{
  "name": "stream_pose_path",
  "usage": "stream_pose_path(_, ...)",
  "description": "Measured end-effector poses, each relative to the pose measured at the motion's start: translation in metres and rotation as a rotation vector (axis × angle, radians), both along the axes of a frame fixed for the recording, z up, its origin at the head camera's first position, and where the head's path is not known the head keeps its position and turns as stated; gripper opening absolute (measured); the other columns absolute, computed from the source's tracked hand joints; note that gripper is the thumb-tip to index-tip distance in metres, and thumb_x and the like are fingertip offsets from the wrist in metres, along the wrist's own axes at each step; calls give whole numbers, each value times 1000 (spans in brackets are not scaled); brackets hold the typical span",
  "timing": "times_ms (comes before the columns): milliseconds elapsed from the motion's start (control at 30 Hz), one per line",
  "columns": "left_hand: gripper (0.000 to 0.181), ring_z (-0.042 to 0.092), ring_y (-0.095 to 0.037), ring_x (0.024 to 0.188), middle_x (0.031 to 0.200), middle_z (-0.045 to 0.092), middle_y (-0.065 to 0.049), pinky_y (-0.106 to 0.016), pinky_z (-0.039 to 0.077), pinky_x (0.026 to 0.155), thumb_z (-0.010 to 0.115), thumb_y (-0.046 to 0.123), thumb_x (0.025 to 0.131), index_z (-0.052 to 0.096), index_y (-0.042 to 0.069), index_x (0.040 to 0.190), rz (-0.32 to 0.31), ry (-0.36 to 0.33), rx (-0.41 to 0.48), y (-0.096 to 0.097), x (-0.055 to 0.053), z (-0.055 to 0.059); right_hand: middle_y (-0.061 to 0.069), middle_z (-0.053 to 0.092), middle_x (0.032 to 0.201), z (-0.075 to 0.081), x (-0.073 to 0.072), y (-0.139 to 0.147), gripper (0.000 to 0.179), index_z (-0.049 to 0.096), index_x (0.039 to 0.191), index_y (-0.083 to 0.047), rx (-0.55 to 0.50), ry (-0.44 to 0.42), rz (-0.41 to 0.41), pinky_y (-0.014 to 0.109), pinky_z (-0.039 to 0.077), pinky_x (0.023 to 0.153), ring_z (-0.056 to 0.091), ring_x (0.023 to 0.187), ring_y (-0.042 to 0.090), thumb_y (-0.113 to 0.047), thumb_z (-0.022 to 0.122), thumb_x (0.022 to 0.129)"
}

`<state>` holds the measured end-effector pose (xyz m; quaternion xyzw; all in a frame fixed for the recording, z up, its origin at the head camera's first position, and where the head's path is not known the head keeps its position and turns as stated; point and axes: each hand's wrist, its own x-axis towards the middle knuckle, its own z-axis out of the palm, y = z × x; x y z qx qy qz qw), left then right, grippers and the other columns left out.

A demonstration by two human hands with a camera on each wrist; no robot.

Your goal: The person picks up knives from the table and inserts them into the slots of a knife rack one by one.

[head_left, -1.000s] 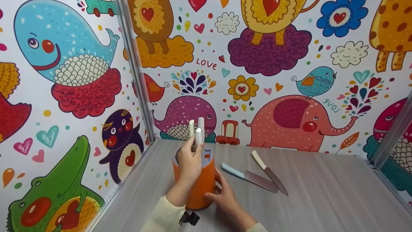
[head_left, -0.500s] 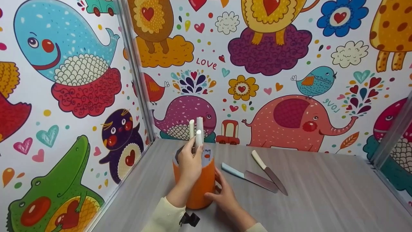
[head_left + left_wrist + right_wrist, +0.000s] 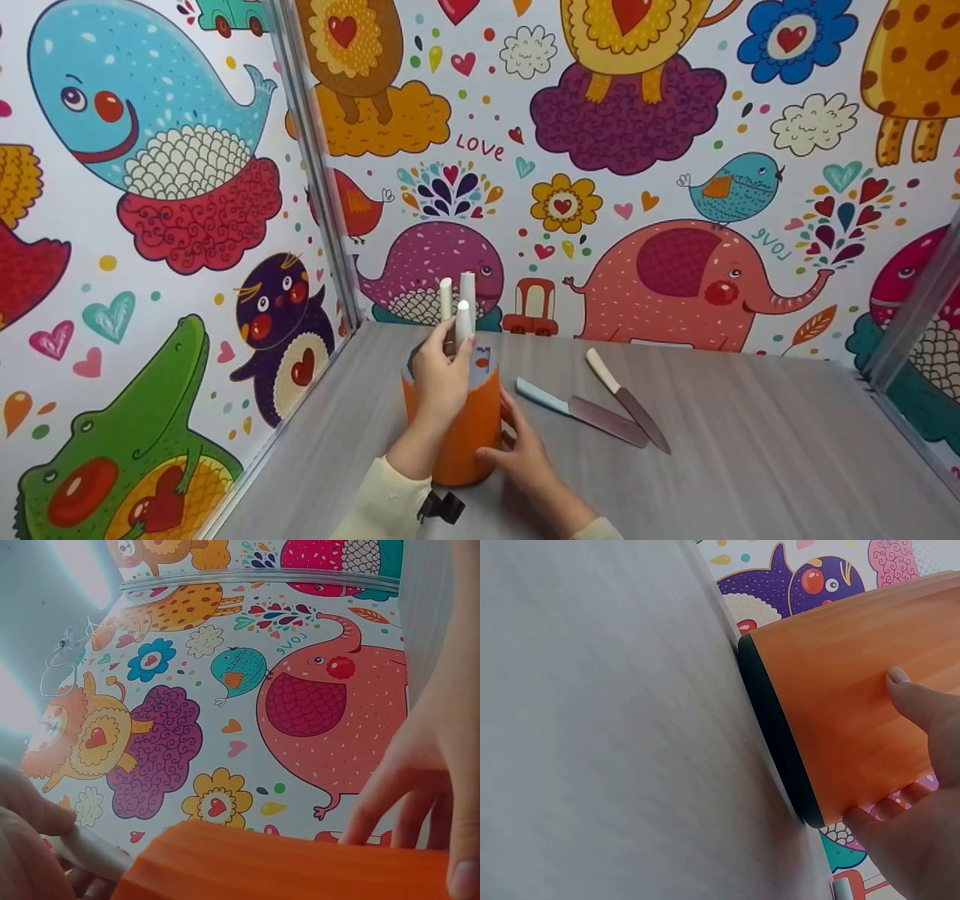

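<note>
An orange knife block (image 3: 469, 439) with a grey slotted top stands upright on the table, its dark base showing in the right wrist view. My left hand (image 3: 441, 379) is over the block's top and pinches a white knife handle (image 3: 463, 316), also visible as a pale handle (image 3: 97, 853) in the left wrist view. Two more handles, one cream (image 3: 446, 296) and one light grey (image 3: 469, 285), rise just behind it. The blades below these handles are hidden. Low on the block's right side, my right hand (image 3: 529, 457) grips it, thumb (image 3: 911, 694) on the near face.
Right of the block lies a cleaver with a light blue handle (image 3: 541, 395). A cream-handled knife (image 3: 626, 397) lies across the tip of its blade. Cartoon-printed panels (image 3: 615, 195) enclose the grey wood-grain table (image 3: 757, 442) at the back and sides. A black strap piece (image 3: 442, 508) sits at the left sleeve.
</note>
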<state>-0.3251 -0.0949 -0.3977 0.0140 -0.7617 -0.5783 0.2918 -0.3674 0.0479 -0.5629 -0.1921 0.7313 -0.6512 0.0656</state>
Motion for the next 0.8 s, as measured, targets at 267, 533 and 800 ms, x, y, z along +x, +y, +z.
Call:
stream_pose_path(267, 36, 75, -29, 112, 127, 75, -15, -45, 61, 101, 72, 16, 102, 67, 4, 136, 48, 172, 22, -10, 3, -18, 13, 37, 172, 0, 0, 2, 109, 26, 169, -29, 8, 12, 1, 64, 34, 125, 36, 157, 41, -32, 91, 82)
stream_pose_path(533, 47, 54, -39, 131, 140, 59, -25, -64, 45, 112, 75, 15, 92, 62, -3, 134, 312, 492, -188, -33, -8, -60, 7, 35, 174, 2, -1, 3, 107, 26, 168, -38, -11, -45, -6, 63, 31, 127, 33, 160, 38, -33, 90, 83)
stream_pose_path(800, 91, 45, -42, 146, 164, 40, -24, -56, 40, 124, 77, 34, 88, 34, 1, 161, 31, 320, -75, -66, -18, -109, 6, 35, 174, 3, 3, -1, 108, 26, 168, -38, -19, -63, 1, 64, 30, 127, 33, 160, 37, -40, 90, 82)
